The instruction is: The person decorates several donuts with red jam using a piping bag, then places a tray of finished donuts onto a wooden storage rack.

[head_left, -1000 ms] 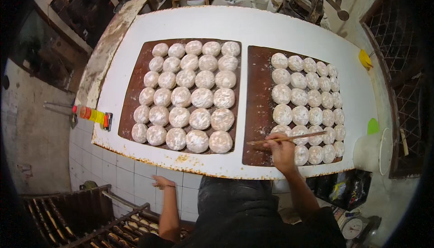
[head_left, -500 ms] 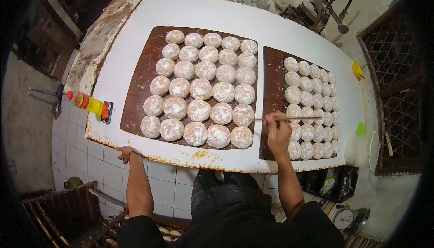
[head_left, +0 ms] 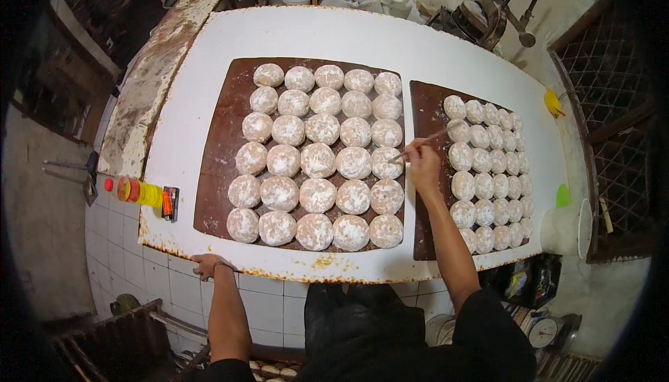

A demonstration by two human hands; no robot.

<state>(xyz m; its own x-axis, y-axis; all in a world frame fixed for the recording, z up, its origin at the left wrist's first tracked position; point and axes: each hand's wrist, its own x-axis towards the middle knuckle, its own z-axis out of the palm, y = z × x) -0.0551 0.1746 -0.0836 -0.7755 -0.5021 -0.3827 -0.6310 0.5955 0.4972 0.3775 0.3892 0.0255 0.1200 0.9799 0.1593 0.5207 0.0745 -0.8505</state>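
Flour-dusted round dough balls (head_left: 318, 160) lie in rows on a brown board (head_left: 223, 166) in front of me. Smaller dough balls (head_left: 481, 160) fill a second brown board (head_left: 426, 236) to the right. My right hand (head_left: 424, 162) is closed around a thin stick (head_left: 439, 135). The stick's lower left end is at a ball (head_left: 387, 163) in the right column of the larger set; its other end reaches over the smaller balls. My left hand (head_left: 211, 266) holds the front edge of the white table (head_left: 279, 30), its fingers partly hidden.
A yellow bottle (head_left: 143, 192) with a red cap stands near the left table edge beside a small black-and-orange object (head_left: 169, 204). A metal machine (head_left: 481, 18) is behind the table. A white bucket (head_left: 566, 227) and a scale (head_left: 542, 333) are at right.
My right hand has moved away from me along the larger balls' right column. The stick has turned from nearly level to slanting. My left hand remains at the table edge, and the view has shifted slightly.
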